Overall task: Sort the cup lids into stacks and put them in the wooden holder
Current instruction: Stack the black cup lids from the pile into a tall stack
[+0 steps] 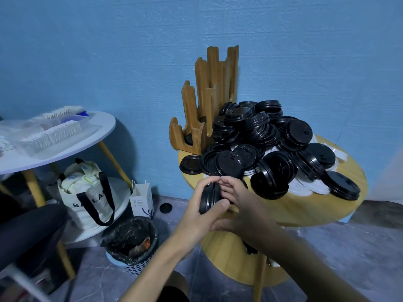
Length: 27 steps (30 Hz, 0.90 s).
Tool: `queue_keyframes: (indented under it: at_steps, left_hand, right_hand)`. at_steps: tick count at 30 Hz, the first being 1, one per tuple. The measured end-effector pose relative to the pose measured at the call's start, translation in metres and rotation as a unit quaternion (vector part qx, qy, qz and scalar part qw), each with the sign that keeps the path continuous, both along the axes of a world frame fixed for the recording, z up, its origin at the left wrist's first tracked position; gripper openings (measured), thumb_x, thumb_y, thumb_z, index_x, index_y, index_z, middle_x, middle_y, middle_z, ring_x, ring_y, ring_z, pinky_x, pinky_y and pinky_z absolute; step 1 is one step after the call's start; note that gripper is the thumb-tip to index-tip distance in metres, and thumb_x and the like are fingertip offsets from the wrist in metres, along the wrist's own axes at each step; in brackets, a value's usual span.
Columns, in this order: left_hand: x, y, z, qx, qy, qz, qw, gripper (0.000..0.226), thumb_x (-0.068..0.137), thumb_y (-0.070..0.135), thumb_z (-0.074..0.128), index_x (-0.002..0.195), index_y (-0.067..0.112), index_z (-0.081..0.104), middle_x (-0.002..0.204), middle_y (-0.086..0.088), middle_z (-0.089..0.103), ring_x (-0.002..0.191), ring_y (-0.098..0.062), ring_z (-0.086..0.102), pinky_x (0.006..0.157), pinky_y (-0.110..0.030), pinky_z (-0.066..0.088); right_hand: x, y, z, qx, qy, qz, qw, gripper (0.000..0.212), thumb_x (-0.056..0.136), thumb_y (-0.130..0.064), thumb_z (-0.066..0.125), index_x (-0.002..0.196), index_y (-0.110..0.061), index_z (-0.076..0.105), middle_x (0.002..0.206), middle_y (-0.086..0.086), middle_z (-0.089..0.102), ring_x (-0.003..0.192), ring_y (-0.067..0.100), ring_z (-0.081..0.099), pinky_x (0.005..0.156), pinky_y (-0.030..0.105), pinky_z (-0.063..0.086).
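A big heap of black cup lids [261, 136] covers the round wooden table [305, 205], with white lids [305, 186] showing underneath at the right. The wooden holder [209, 94] with tall slotted posts stands at the table's back left. My left hand [200, 212] grips a small stack of black lids [210, 198] on edge, thumb on the front, fingers over the top. My right hand [237, 199] touches the stack's other side with curled fingers. A single black lid [190, 164] lies at the table's left edge.
A black lid [165, 207] lies on the floor by a white paper bag [141, 199]. A waste bin [133, 243] with a black liner stands below my left arm. A white round side table [65, 144] holds plastic packs, with a tote bag [87, 192] beneath.
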State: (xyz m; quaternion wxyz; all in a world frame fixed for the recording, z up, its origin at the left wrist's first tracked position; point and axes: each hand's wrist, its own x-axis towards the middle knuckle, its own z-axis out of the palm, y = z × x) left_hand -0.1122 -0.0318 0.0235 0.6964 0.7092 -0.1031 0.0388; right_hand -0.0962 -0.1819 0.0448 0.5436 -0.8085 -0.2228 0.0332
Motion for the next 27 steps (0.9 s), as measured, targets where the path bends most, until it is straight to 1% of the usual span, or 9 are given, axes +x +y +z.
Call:
queue_keyframes:
  at_steps: [2,3,6,8,10,15,18,21,27]
  left_hand:
    - [0.003,0.001,0.000,-0.009,-0.011,0.044,0.999,0.043,0.083,0.028,0.066,0.123,0.038,0.058,0.114,0.010,0.065,0.108,-0.014,0.063,0.089,-0.035,0.055]
    - [0.006,0.003,0.000,-0.022,-0.002,0.072,0.997,0.040,0.084,0.025,0.065,0.121,0.039,0.058,0.110,0.006,0.065,0.101,-0.014,0.064,0.085,-0.036,0.054]
    - [0.017,0.006,-0.001,-0.044,0.033,0.128,0.990,0.033,0.095,0.015,0.061,0.118,0.038,0.057,0.100,0.002,0.063,0.078,-0.013,0.060,0.067,-0.034,0.053]
    - [0.025,0.006,-0.003,-0.022,0.036,0.144,0.989,0.029,0.097,0.017,0.060,0.118,0.038,0.055,0.107,0.002,0.063,0.080,-0.014,0.060,0.064,-0.034,0.054]
    - [0.031,0.005,-0.003,-0.012,0.025,0.155,0.988,0.027,0.097,0.022,0.060,0.118,0.037,0.053,0.112,0.000,0.061,0.079,-0.016,0.057,0.063,-0.035,0.055]
    - [0.041,0.005,-0.004,0.013,0.011,0.166,0.986,0.027,0.098,0.025,0.061,0.119,0.039,0.050,0.111,0.001,0.056,0.075,-0.016,0.053,0.072,-0.045,0.057]
    - [0.045,0.006,-0.002,0.019,0.011,0.163,0.986,0.027,0.097,0.027,0.062,0.118,0.040,0.050,0.108,-0.002,0.057,0.075,-0.016,0.053,0.073,-0.048,0.056]
    - [0.047,0.007,-0.002,0.020,0.012,0.160,0.987,0.029,0.096,0.026,0.062,0.119,0.039,0.051,0.106,0.003,0.056,0.077,-0.016,0.054,0.075,-0.052,0.055]
    - [0.047,0.009,-0.002,0.011,0.017,0.155,0.988,0.028,0.097,0.027,0.061,0.118,0.042,0.050,0.105,0.001,0.057,0.076,-0.014,0.053,0.072,-0.046,0.058]
  right_hand:
    - [0.000,-0.002,0.003,-0.044,-0.005,0.019,0.999,0.098,0.058,-0.028,0.092,0.136,-0.041,0.034,0.136,-0.022,0.046,0.127,-0.008,0.043,0.096,0.008,0.039]
    - [0.001,-0.003,0.005,-0.069,-0.018,0.008,0.997,0.096,0.063,-0.034,0.089,0.141,-0.039,0.033,0.137,-0.021,0.045,0.127,-0.006,0.043,0.099,0.012,0.039]
    - [0.016,0.001,0.011,-0.106,-0.102,-0.086,0.985,0.074,0.080,-0.037,0.076,0.143,-0.027,0.039,0.129,-0.020,0.044,0.122,0.000,0.042,0.104,0.024,0.038]
    - [0.032,0.008,0.016,-0.141,-0.175,-0.128,0.966,0.067,0.085,-0.033,0.070,0.143,-0.020,0.039,0.129,-0.015,0.043,0.126,0.005,0.036,0.107,0.026,0.034]
    - [0.050,0.015,0.020,-0.204,-0.227,-0.145,0.941,0.069,0.087,-0.035,0.066,0.145,-0.017,0.034,0.141,-0.005,0.042,0.136,0.012,0.029,0.112,0.031,0.030]
    - [0.086,0.022,0.024,-0.383,-0.265,-0.151,0.872,0.085,0.086,-0.041,0.066,0.152,-0.020,0.016,0.152,0.008,0.030,0.143,0.027,0.021,0.116,0.040,0.022]
    - [0.098,0.021,0.027,-0.414,-0.235,-0.148,0.867,0.088,0.085,-0.040,0.067,0.152,-0.020,0.013,0.151,0.012,0.033,0.141,0.031,0.024,0.114,0.041,0.024]
    - [0.105,0.019,0.026,-0.432,-0.209,-0.151,0.864,0.089,0.084,-0.042,0.068,0.152,-0.021,0.014,0.148,0.013,0.036,0.138,0.033,0.031,0.112,0.042,0.026]
    - [0.096,0.017,0.031,-0.352,-0.234,-0.162,0.892,0.084,0.083,-0.042,0.070,0.149,-0.023,0.021,0.143,0.008,0.035,0.130,0.028,0.037,0.109,0.041,0.032]
